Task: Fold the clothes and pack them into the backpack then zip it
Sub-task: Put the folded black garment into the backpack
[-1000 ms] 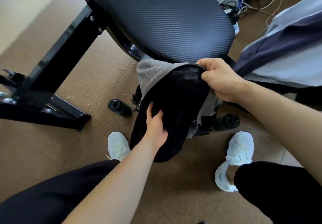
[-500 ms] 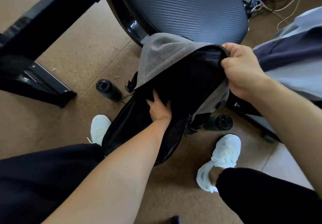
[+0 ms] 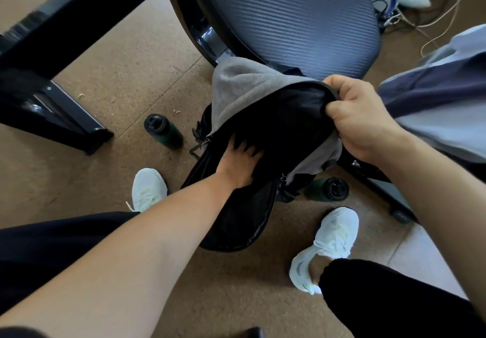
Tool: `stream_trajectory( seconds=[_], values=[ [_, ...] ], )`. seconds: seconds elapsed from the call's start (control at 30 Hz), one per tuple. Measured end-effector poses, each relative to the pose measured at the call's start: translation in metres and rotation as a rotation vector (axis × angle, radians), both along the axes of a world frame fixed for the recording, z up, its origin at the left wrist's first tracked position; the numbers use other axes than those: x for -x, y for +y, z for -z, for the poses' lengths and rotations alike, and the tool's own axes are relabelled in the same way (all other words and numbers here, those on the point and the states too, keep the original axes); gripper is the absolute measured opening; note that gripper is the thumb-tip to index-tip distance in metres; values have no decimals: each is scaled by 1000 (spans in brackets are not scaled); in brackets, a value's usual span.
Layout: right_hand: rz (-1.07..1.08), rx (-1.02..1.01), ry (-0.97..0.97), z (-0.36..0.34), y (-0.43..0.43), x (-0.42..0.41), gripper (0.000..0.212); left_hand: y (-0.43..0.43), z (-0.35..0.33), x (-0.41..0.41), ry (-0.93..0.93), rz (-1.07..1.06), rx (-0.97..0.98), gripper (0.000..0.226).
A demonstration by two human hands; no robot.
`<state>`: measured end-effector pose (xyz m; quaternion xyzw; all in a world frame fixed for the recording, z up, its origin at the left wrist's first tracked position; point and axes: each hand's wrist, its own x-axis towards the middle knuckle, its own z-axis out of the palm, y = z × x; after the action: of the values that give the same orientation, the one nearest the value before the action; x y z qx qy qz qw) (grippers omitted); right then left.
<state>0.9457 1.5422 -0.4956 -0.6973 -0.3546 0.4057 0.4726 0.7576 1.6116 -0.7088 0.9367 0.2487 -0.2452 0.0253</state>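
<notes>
Head view: right hand (image 3: 360, 119) is gripping the upper rim of the black backpack (image 3: 236, 227), fingers curled tight around it. Left hand (image 3: 240, 164) is pressing into the backpack with fingers spread and straight, their tips lost in dark fabric. Grey garment (image 3: 236, 88) is bulging out of the opening, above the left hand and just left of the right hand. Backpack is standing on the floor (image 3: 131, 74), leaning against a chair seat (image 3: 289, 17) beyond the right hand.
</notes>
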Motion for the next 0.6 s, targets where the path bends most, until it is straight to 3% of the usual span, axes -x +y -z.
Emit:
stream_trajectory(
  seconds=[0.3,0.6],
  values=[
    [117,-15,-62,1,3,-11,35,23,16,-21,327,-173,143,67],
    [84,6,-182,4,4,-10,33,-5,6,0,10,-271,169,59]
  ],
)
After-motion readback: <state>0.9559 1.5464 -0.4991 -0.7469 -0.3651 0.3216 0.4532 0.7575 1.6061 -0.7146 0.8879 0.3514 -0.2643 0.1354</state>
